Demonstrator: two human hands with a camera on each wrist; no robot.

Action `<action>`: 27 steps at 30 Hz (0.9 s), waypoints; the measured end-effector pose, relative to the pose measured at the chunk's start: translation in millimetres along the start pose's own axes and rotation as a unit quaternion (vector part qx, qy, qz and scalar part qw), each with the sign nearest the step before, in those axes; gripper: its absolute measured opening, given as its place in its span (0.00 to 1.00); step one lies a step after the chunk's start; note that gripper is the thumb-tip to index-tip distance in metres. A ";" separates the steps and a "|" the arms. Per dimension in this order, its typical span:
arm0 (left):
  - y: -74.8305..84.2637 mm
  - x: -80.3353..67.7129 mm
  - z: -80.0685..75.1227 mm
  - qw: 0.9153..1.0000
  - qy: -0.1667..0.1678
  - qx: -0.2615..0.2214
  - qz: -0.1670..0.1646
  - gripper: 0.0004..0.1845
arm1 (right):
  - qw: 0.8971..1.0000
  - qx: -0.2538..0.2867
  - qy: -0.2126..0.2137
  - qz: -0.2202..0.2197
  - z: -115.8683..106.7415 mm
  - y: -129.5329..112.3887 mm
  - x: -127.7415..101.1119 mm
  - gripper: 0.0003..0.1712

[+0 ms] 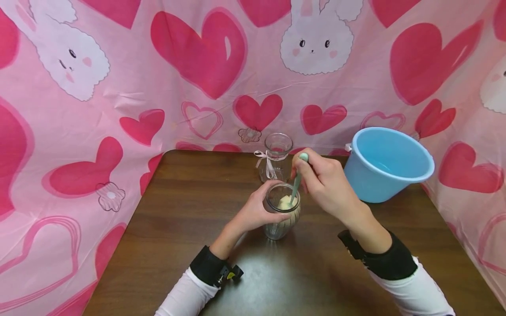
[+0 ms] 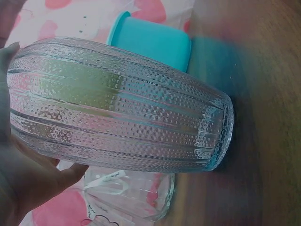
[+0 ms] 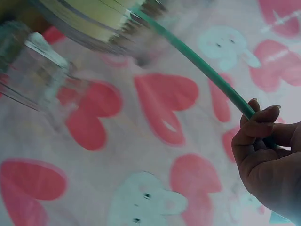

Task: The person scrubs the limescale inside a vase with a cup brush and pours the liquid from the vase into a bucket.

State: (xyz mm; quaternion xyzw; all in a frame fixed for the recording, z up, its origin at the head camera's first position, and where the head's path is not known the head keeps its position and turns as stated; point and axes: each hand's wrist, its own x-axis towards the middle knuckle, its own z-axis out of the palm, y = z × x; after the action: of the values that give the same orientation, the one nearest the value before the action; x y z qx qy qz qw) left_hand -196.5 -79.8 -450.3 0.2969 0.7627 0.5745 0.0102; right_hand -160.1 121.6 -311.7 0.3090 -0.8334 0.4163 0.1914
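A clear glass jar (image 1: 280,228) with a ribbed, dimpled wall stands upright in the middle of the head view. My left hand (image 1: 257,210) grips it round the upper part, just under the rim. From its mouth leans a sponge brush with a thin green handle (image 3: 200,63), whose top end my right hand (image 1: 330,184) holds in curled fingers. The pale yellow sponge head (image 1: 285,202) sits inside the jar; through the glass in the left wrist view it shows as a blurred yellow-green block.
Right behind the jar stands a second clear glass jar (image 1: 278,156) with a white ribbon bow (image 1: 269,166). A light blue bucket (image 1: 361,184) is at the back right of the brown wooden table (image 1: 189,197). Pink heart-and-rabbit cloth (image 1: 174,87) hangs behind and at the sides.
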 end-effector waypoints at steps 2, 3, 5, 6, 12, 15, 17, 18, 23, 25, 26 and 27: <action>-0.3 -0.2 -0.2 1.000 0.000 -0.002 0.002 0.42 | 1.000 0.001 0.006 0.002 -4.4 -5.7 0.8 0.05; -0.5 -0.3 -0.3 1.000 0.001 -0.003 0.002 0.42 | 1.000 0.001 0.007 0.003 -5.6 -7.5 0.8 0.05; -0.7 -0.2 -0.4 1.000 0.001 -0.005 0.001 0.42 | 1.000 -0.002 0.006 0.008 -5.3 -8.3 0.3 0.06; -0.9 0.0 -0.3 1.000 0.002 -0.004 0.002 0.42 | 1.000 -0.003 0.003 0.012 -4.1 -7.5 -0.3 0.06; -1.4 -0.1 0.8 1.000 0.001 -0.004 -0.002 0.43 | 0.999 -0.004 -0.005 0.031 5.7 2.7 -5.2 0.08; -2.2 -0.6 0.9 1.000 0.001 -0.006 -0.002 0.43 | 0.999 -0.005 0.011 0.038 1.5 0.7 -2.7 0.08; -2.4 -0.9 1.0 1.000 0.001 -0.006 -0.005 0.43 | 0.999 -0.005 0.024 0.040 -4.4 -3.0 1.9 0.10; -2.3 -1.0 1.0 1.000 0.001 -0.007 -0.006 0.42 | 0.999 -0.005 0.029 0.040 -7.0 -4.9 4.3 0.10; -1.2 -0.9 0.5 1.000 0.000 -0.006 -0.010 0.42 | 0.999 -0.001 0.034 0.039 -5.4 -2.9 5.8 0.11; -0.9 -0.5 0.2 1.000 -0.001 -0.008 -0.006 0.42 | 0.999 0.000 0.027 0.043 0.2 1.5 1.8 0.10; -0.7 -0.3 -0.1 1.000 0.000 -0.008 -0.003 0.42 | 0.999 -0.001 0.022 0.045 3.0 3.5 0.0 0.10; -0.6 -0.2 -0.7 1.000 0.001 -0.009 -0.001 0.42 | 0.999 -0.003 0.018 0.049 5.3 5.4 -1.5 0.10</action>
State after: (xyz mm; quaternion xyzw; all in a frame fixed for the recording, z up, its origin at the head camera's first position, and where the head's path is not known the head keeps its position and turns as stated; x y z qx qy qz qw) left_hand -196.9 -80.6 -450.7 0.2954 0.7578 0.5816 0.0125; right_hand -162.9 120.3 -318.8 0.2602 -0.8449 0.4284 0.1867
